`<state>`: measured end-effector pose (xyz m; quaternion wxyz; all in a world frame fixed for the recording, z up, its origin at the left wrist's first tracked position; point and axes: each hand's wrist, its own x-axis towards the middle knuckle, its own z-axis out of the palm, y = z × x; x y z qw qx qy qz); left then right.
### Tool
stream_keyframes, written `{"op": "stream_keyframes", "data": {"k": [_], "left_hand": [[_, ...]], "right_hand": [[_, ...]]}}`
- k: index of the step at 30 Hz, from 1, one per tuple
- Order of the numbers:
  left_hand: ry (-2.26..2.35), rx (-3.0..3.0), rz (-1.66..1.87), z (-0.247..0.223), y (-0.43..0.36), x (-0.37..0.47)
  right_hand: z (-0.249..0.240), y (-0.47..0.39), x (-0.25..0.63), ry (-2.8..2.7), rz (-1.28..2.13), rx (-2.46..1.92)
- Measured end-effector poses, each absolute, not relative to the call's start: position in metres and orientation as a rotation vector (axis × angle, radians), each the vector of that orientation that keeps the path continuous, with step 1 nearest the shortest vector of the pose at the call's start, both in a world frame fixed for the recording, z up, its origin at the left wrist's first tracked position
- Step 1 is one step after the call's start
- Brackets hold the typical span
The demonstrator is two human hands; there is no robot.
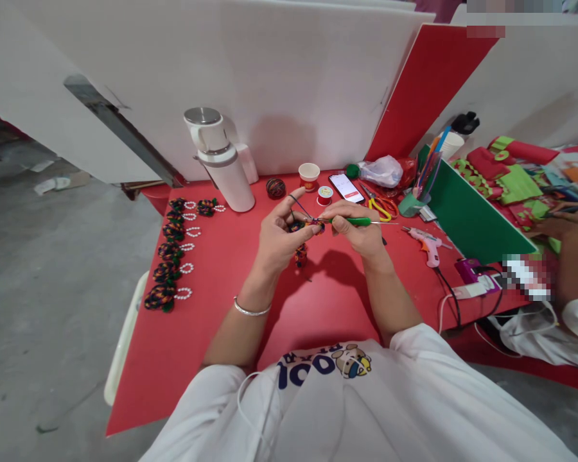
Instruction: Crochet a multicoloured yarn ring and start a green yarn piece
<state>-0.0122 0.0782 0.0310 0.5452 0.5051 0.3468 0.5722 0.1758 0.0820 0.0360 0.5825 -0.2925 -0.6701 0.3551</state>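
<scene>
My left hand (280,236) pinches a small multicoloured crochet piece (300,255), part of which hangs below the fingers. A dark strand of yarn runs up over the raised left index finger. In my right hand (359,232) is a crochet hook (356,221) with a green handle, its working end at the stitches between both hands. Behind the hands sit a dark multicoloured yarn ball (275,187), a paper cup (309,176) and a red thread spool (324,195).
Several finished crochet pieces with bead loops (166,272) line the red table's left side. A white flask (224,170) stands behind them. To the right are a phone (346,188), yellow scissors (379,209), a pink glue gun (428,245) and a green divider (472,205). Another person's arm (575,256) rests beyond.
</scene>
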Motion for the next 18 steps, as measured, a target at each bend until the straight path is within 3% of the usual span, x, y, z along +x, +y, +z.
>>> {"op": "stream_keyframes", "data": {"k": [18], "left_hand": [[0.817, 1.236, 1.341, 0.0332, 0.0769, -0.0122]], "right_hand": [[0.0368, 0.0817, 0.1759, -1.561, 0.844, -0.683]]}}
